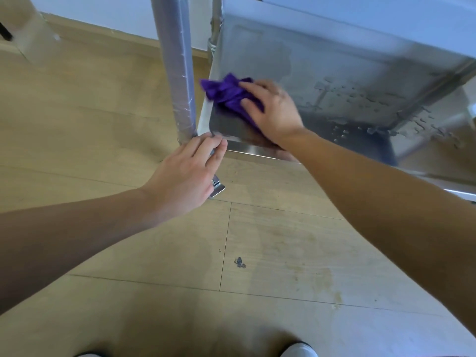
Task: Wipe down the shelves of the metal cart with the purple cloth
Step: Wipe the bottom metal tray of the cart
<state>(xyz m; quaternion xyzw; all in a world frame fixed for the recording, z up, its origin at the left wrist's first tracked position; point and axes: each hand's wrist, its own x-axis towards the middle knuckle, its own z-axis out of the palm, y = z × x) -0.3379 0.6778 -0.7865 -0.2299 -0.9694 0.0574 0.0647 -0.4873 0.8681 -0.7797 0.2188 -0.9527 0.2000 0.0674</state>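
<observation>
A metal cart stands on the floor, and I look down at its shiny shelf point(334, 73), which carries water drops on its right part. My right hand point(270, 109) presses a crumpled purple cloth point(226, 94) onto the shelf's near left corner. My left hand point(188, 173) grips the shelf's front left corner, by the cart's wrapped upright post point(177, 68). A lower shelf point(443, 150) shows beneath, at the right.
Pale wood-look floor point(128, 124) lies all around, with a dark smudge point(240, 262) near its middle. A white wall and baseboard point(108, 32) run behind the cart. A metal wheel bracket point(217, 188) sticks out under my left hand. My shoe tips point(298, 350) show at the bottom edge.
</observation>
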